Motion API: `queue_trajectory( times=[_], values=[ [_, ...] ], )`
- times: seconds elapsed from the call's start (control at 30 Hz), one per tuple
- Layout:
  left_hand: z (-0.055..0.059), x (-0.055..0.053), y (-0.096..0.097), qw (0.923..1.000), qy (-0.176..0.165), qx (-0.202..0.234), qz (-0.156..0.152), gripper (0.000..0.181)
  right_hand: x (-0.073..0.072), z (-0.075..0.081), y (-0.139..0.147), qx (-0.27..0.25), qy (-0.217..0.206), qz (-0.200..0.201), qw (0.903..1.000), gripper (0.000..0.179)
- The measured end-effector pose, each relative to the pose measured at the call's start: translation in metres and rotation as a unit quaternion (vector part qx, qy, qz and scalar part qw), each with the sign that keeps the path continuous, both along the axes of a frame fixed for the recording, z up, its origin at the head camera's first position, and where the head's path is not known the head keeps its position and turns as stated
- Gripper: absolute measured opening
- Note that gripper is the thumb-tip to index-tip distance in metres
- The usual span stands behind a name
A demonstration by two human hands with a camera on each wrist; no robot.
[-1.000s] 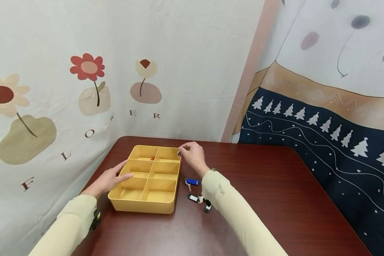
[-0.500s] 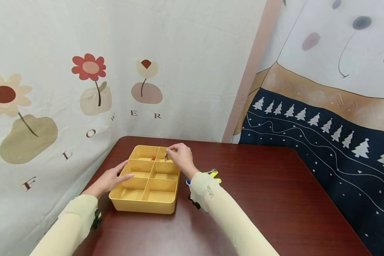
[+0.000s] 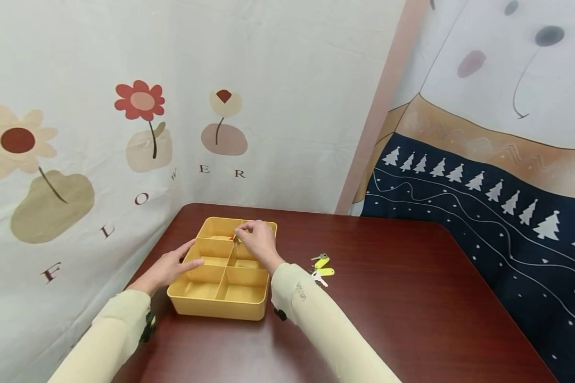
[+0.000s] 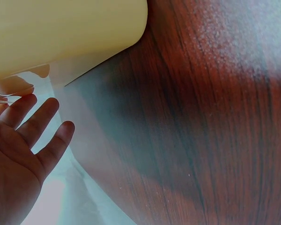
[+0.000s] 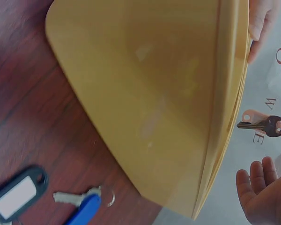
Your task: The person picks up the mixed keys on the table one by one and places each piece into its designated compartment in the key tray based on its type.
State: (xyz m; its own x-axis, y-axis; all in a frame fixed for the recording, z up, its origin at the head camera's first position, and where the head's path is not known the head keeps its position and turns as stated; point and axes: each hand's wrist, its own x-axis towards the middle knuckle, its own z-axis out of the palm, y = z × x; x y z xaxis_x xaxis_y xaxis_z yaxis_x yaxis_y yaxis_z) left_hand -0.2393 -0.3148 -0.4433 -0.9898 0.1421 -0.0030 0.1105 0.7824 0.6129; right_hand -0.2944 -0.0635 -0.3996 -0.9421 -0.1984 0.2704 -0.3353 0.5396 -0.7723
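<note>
A yellow box [image 3: 215, 307] with six compartments stands on the table. My left hand [image 3: 165, 268] rests on its left rim; its fingers look extended and spread in the left wrist view. Over the back compartments, near the middle divider, my right hand [image 3: 257, 242] pinches a key [image 5: 267, 125] by its ring. The key hangs from the fingertips beside an orange tag [image 5: 253, 116]. A bit of red shows in the box beside that key; the two are hard to tell apart in the head view.
Right of the box lie keys [image 3: 320, 277] with yellow tags [image 3: 326, 272]. The right wrist view shows a black tag [image 5: 18, 194] and a blue tag [image 5: 84, 211] with a key [image 5: 72, 198] beside the box. A printed curtain [image 3: 287, 106] hangs behind the table.
My right hand has moved left from the box's back right rim to the middle divider, carrying the key. Its sleeve has uncovered the yellow tags. My left hand stays at the rim.
</note>
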Motion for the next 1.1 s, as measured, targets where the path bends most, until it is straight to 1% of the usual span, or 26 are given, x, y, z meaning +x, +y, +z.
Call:
queue_trajectory(
  times=[0.2,0.33,0.43,0.57,0.7,0.8,0.93,1.1],
  values=[
    [0.0,0.001,0.001,0.9999,-0.016,0.005,0.004,0.087,0.005,-0.003,-0.015,-0.025,-0.01,0.008,0.9996,0.013],
    [0.0,0.001,0.0,0.9999,-0.015,0.004,0.005,0.088,0.009,-0.004,-0.023,-0.05,-0.024,0.015,0.9983,0.013],
    [0.0,0.0,-0.001,0.9999,-0.014,0.005,0.006,0.087,0.012,-0.007,-0.029,-0.06,-0.028,0.021,0.9976,0.012],
    [-0.001,-0.001,-0.001,0.9998,-0.014,0.006,0.008,0.086,0.013,-0.009,-0.034,-0.06,-0.03,0.025,0.9974,0.012],
    [0.0,-0.001,0.0,0.9998,-0.016,0.006,0.009,0.086,0.014,-0.012,-0.037,-0.06,-0.045,0.025,0.9969,0.013],
    [0.0,0.0,0.0,0.9998,-0.016,0.007,0.009,0.087,0.015,-0.013,-0.038,-0.05,-0.053,0.022,0.9971,0.015],
    [-0.001,-0.001,0.001,0.9998,-0.012,0.009,0.01,0.087,0.014,-0.013,-0.036,-0.031,-0.05,0.024,0.9979,0.016],
    [0.0,0.0,0.0,0.9999,-0.01,0.004,0.01,0.085,0.013,-0.011,-0.03,-0.027,-0.053,0.03,0.9978,0.016]
  ],
)
